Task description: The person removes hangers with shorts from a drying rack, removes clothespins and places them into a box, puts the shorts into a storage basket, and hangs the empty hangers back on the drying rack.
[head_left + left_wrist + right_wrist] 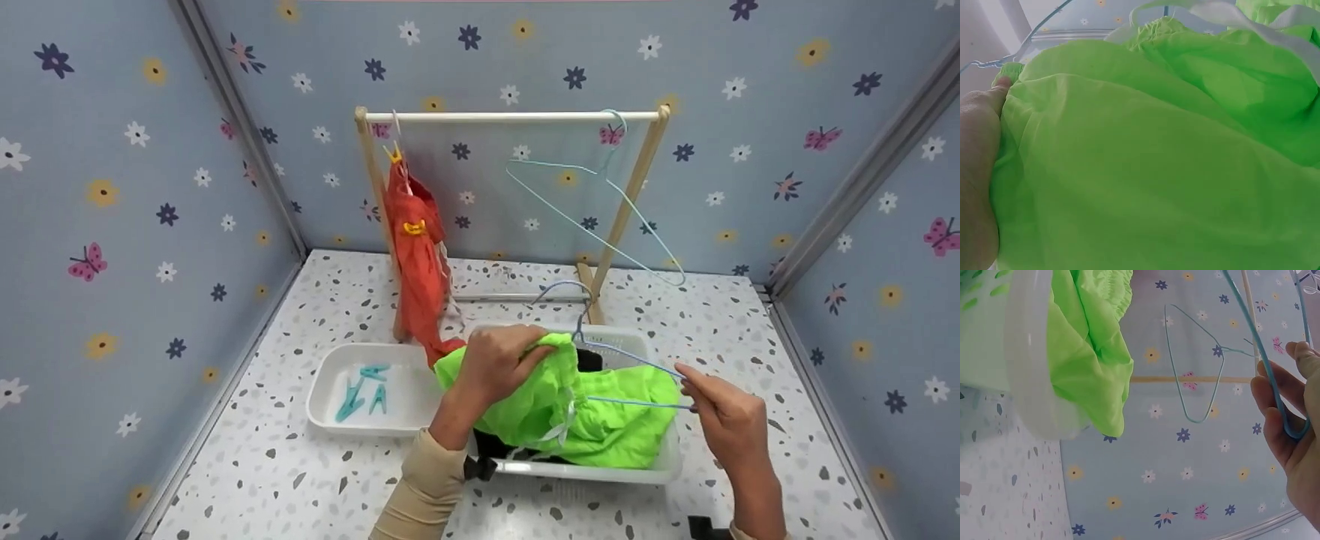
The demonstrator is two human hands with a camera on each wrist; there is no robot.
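Note:
Bright green shorts [615, 439] with a gathered waistband and white drawstring lie bunched over a white basket [585, 470]. My left hand [499, 364] pinches the waistband at its left side; in the left wrist view the thumb presses on the green cloth [1129, 152]. My right hand [726, 412] holds the right end of a blue wire hanger [630, 355], whose hook points up and back. The hanger's left part is hidden behind or inside the shorts. In the right wrist view, fingers curl round the hanger's bent end [1268, 365].
Behind stands a rack with a white rail [510, 117]; a red garment [420, 262] with yellow clips hangs at its left, a bare light-blue hanger [577, 223] at its right. Several teal clothespins [379, 399] lie in a white tray [330, 425]. Dark cloth [590, 360] shows in the basket.

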